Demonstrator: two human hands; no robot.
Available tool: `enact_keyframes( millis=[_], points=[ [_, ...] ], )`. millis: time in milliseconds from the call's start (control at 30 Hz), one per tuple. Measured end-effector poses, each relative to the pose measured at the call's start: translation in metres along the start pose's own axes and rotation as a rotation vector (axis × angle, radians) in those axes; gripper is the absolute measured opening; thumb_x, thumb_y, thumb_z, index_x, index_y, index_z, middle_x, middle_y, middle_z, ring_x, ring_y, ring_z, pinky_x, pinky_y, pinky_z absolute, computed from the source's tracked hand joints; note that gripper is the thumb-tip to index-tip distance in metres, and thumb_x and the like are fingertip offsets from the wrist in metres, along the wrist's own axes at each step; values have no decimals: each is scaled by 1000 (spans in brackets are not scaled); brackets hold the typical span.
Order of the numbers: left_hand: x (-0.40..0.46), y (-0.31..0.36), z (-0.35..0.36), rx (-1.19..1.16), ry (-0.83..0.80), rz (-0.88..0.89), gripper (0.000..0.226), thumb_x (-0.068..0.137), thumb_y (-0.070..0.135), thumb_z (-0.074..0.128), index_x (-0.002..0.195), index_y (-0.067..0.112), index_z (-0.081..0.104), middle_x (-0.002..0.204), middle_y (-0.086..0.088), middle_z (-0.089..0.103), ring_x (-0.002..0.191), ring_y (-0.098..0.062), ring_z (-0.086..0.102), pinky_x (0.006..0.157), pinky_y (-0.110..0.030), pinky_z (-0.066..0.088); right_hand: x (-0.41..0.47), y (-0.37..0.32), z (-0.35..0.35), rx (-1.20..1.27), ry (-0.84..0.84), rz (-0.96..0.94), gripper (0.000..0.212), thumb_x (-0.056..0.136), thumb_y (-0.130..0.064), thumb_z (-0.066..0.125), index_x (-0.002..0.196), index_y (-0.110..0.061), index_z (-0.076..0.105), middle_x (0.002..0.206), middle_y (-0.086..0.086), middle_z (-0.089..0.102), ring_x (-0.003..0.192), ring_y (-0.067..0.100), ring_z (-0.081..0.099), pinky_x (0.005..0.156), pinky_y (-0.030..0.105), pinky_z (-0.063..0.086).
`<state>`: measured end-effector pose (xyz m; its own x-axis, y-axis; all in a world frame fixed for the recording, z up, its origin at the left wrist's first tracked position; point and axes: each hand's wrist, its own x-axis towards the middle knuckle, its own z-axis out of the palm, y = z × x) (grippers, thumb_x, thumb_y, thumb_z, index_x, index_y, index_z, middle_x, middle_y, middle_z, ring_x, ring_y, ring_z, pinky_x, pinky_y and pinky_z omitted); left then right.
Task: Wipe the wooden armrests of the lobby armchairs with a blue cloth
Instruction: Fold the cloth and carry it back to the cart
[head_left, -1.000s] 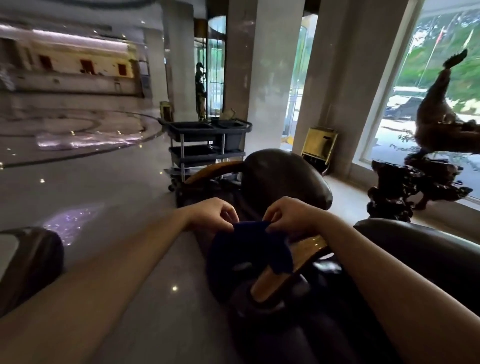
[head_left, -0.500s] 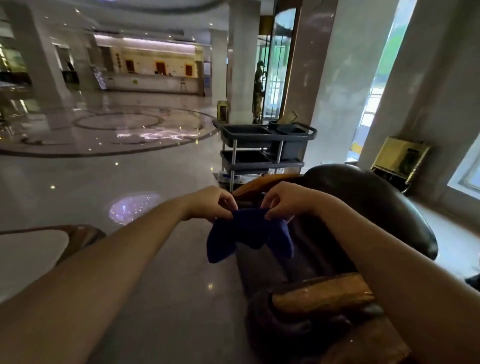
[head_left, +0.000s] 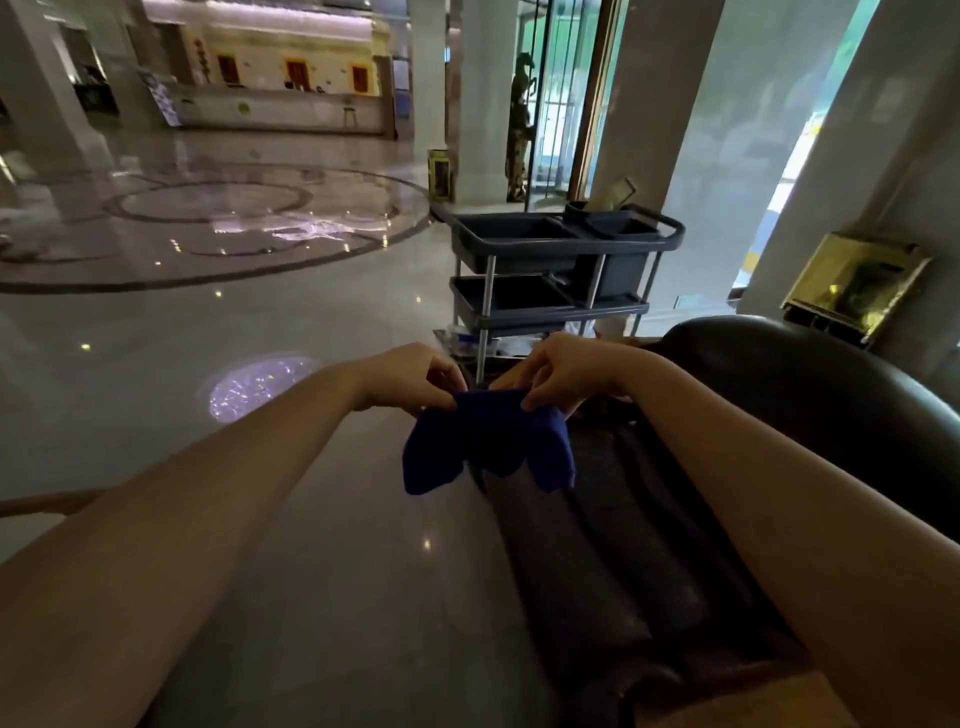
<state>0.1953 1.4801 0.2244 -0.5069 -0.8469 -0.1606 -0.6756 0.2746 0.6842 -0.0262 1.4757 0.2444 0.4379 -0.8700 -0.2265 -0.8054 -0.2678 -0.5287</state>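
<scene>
A blue cloth (head_left: 488, 441) hangs in the air between my two hands. My left hand (head_left: 410, 376) pinches its upper left edge and my right hand (head_left: 563, 371) pinches its upper right edge. Below and to the right stands a dark leather armchair (head_left: 810, 395). A strip of its wooden armrest (head_left: 737, 699) shows at the bottom right, under my right forearm. The far armrest is mostly hidden behind my right hand.
A grey service cart (head_left: 561, 260) with shelves stands just beyond the chair. A brass bin (head_left: 852, 286) leans against the wall at right. Another chair's wooden edge (head_left: 47, 501) shows at left. Polished lobby floor (head_left: 208, 322) stretches left, with pillars behind.
The view has swung left and lifted, away from the near armrest. Both hands stay pinched on the cloth, which has been raised off the armrest and now hangs free.
</scene>
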Motion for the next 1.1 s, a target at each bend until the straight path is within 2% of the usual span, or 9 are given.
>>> enact_keyframes(
  millis=[100, 167, 300, 400, 533, 733, 900, 1000, 1100],
  points=[
    [52, -33, -49, 16, -18, 17, 15, 82, 12, 61, 87, 26, 60, 91, 5, 64, 84, -9, 64, 65, -18, 53, 73, 6, -23, 44, -11, 14, 11, 78, -13, 69, 85, -21, 68, 77, -2, 65, 72, 15, 66, 62, 25, 59],
    [82, -51, -74, 18, -21, 21, 14, 83, 12, 60, 91, 23, 61, 92, 3, 64, 86, -10, 63, 69, -21, 54, 113, 9, -36, 54, -21, 6, 10, 79, -15, 68, 84, -24, 67, 80, -2, 66, 77, 18, 67, 68, 27, 59],
    [151, -91, -120, 15, -45, 13, 16, 83, 11, 59, 96, 20, 60, 96, 1, 64, 91, -12, 63, 77, -26, 55, 199, 24, -63, 89, -50, 9, 14, 80, -15, 67, 83, -29, 64, 85, -3, 65, 76, 11, 66, 60, 19, 56],
    [210, -120, -156, 19, -46, 26, 17, 83, 12, 59, 99, 18, 60, 97, 1, 64, 90, -11, 63, 74, -24, 54, 267, 40, -89, 78, -60, -3, 15, 80, -16, 66, 84, -30, 63, 86, -5, 65, 74, 8, 67, 56, 14, 51],
    [300, -154, -212, 33, 2, 21, 16, 82, 13, 60, 96, 19, 61, 96, 1, 65, 86, -11, 64, 67, -20, 53, 368, 61, -135, 74, 1, -10, 18, 78, -14, 69, 77, -30, 64, 82, -3, 66, 71, 8, 64, 50, 10, 48],
    [436, -186, -310, 41, 42, 34, 14, 81, 13, 60, 92, 22, 62, 93, 2, 65, 85, -11, 63, 70, -22, 53, 510, 88, -223, 75, 34, -8, 17, 78, -12, 69, 74, -28, 64, 77, -1, 65, 60, 5, 64, 50, 14, 50],
    [541, -215, -383, 70, 45, 62, 15, 82, 12, 60, 94, 19, 62, 95, -2, 65, 85, -11, 63, 72, -23, 54, 619, 108, -281, 55, 56, 7, 16, 78, -12, 70, 76, -27, 65, 78, 1, 64, 69, 13, 64, 65, 28, 58],
    [605, -234, -422, 99, 18, 116, 16, 82, 11, 60, 96, 19, 61, 92, 2, 65, 84, -11, 64, 65, -18, 52, 676, 120, -314, 52, 76, 34, 14, 79, -13, 69, 78, -26, 65, 79, 0, 65, 70, 12, 64, 59, 22, 56],
    [679, -252, -467, 117, -10, 178, 17, 83, 9, 60, 97, 18, 61, 92, 3, 64, 85, -11, 64, 65, -19, 53, 737, 133, -350, 34, 142, 85, 9, 80, -13, 68, 86, -20, 67, 79, 0, 64, 68, 11, 63, 51, 16, 52]
  ],
)
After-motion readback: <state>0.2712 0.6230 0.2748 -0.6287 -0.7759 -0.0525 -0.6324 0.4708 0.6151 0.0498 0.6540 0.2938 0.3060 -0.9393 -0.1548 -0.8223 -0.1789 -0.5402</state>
